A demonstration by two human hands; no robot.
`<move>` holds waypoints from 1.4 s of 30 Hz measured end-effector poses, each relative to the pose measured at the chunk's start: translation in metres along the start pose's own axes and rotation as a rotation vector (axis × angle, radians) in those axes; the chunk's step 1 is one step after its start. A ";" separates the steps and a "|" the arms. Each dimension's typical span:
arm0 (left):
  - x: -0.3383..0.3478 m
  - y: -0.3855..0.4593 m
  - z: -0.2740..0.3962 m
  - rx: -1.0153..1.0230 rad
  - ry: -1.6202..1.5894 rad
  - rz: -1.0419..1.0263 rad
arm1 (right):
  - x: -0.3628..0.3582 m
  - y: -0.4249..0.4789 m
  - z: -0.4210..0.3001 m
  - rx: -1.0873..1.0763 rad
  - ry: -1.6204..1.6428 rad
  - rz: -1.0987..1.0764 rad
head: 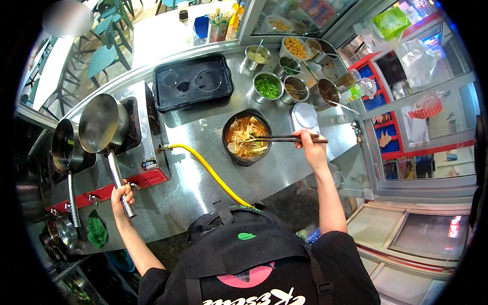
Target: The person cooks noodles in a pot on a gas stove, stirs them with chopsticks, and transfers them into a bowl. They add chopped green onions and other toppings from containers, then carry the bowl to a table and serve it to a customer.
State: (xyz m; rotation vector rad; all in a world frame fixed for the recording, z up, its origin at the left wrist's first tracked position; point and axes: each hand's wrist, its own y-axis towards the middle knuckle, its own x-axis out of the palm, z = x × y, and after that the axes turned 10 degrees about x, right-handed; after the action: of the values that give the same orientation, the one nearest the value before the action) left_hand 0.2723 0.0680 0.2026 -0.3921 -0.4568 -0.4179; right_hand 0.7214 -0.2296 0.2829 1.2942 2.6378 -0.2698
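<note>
My left hand (122,193) grips the long metal handle of a saucepan (100,124), which is over the gas stove (146,152) at the left. Only a thin film of liquid seems to coat the pan's inside. In my right hand (312,150) is a pair of dark chopsticks (284,139). Their tips reach into a black bowl (247,162) on the steel counter. Reddish broth, bean sprouts and vegetables (246,139) fill that bowl. Just beyond my right hand lies a white kitchen scale (305,116).
A second saucepan (65,152) stands on the stove's far-left burner. From the stove a yellow gas hose (211,173) curves across the counter. Stacked black trays (192,82) lie behind it. Steel pots, one with chopped scallions (267,87), crowd the back right. A green cloth (97,230) hangs at the front left.
</note>
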 end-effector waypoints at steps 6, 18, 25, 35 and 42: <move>-0.006 0.001 -0.001 -0.008 0.008 0.001 | -0.009 -0.021 -0.027 0.017 -0.155 -0.018; -0.007 0.001 0.000 -0.043 -0.009 -0.003 | 0.024 -0.027 0.053 -0.220 -0.301 0.025; -0.006 0.000 0.002 -0.061 -0.016 0.003 | 0.012 -0.032 0.145 0.243 0.383 0.521; -0.007 0.002 0.006 -0.102 -0.018 -0.016 | -0.006 -0.036 0.195 0.492 0.830 0.550; -0.009 0.002 0.005 -0.115 -0.056 -0.014 | -0.020 -0.033 0.171 0.394 0.758 0.480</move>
State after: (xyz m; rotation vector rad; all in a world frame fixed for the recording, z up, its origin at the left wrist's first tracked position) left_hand 0.2642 0.0747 0.2015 -0.5128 -0.4918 -0.4486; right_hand 0.7225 -0.3068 0.1258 2.5261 2.7635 -0.2664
